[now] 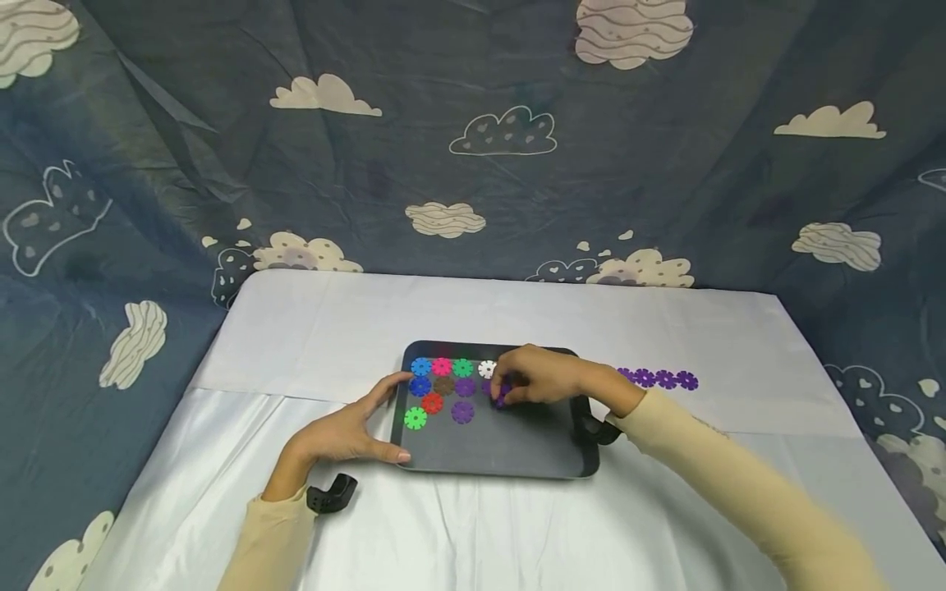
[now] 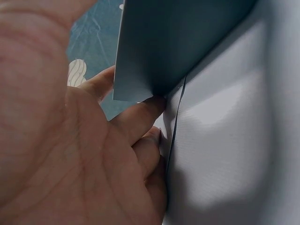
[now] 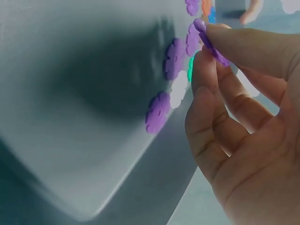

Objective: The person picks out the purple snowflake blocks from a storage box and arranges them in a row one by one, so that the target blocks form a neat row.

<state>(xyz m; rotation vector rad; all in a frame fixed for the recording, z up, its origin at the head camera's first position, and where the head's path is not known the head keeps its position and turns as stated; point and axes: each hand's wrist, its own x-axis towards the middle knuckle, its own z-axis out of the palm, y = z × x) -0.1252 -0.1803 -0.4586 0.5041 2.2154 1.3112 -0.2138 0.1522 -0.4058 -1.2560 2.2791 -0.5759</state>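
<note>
A dark grey tray [image 1: 510, 450] lies on the white cloth, with several small notched, flower-shaped plastic discs in its left and upper part. In the right wrist view, my right hand [image 3: 253, 108] pinches a purple flower-shaped disc [image 3: 213, 47] between thumb and fingertip, tilted on edge above the tray. Close by lie a white disc [image 3: 178, 89] and another purple disc [image 3: 158, 112]. My left hand [image 1: 347, 431] rests against the tray's left side, thumb and fingers spread; the left wrist view shows its fingers touching the tray's edge.
Right of the tray, a row of several purple discs [image 1: 666, 379] lies on the white cloth [image 1: 502, 525], partly hidden by the right arm. Green [image 1: 415, 419], red [image 1: 432, 403] and blue [image 1: 420, 387] discs sit inside the tray's left end. A cloud-patterned dark curtain [image 1: 414, 164] hangs behind.
</note>
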